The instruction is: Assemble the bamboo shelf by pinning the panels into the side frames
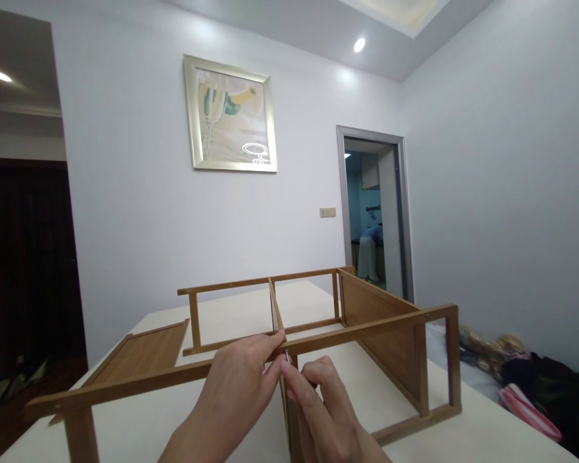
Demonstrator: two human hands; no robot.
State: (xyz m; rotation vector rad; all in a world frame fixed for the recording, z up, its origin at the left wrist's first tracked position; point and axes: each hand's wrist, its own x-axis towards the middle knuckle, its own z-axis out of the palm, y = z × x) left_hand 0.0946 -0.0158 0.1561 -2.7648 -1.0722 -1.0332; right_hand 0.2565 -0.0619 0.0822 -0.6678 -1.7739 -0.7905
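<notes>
A brown wooden shelf frame [367,332] lies on its side on a white table [313,292]. My left hand [244,373] is closed around its near long rail, close to the joint with the middle crosspiece. The index finger rests on top of the rail and the thumb lies below. Just under that joint, my right hand [323,405] pinches a small silvery piece, apparently a screw [287,355], between thumb and index finger. The left thumb tip almost meets it. My right hand's other fingers are curled, and what lies inside them is hidden.
A loose wooden panel [142,350] lies on the table at the left. Clothes [540,386] are heaped beyond the right edge. Behind are a wall with a framed picture [231,116] and a doorway [367,212], with a person partly visible inside.
</notes>
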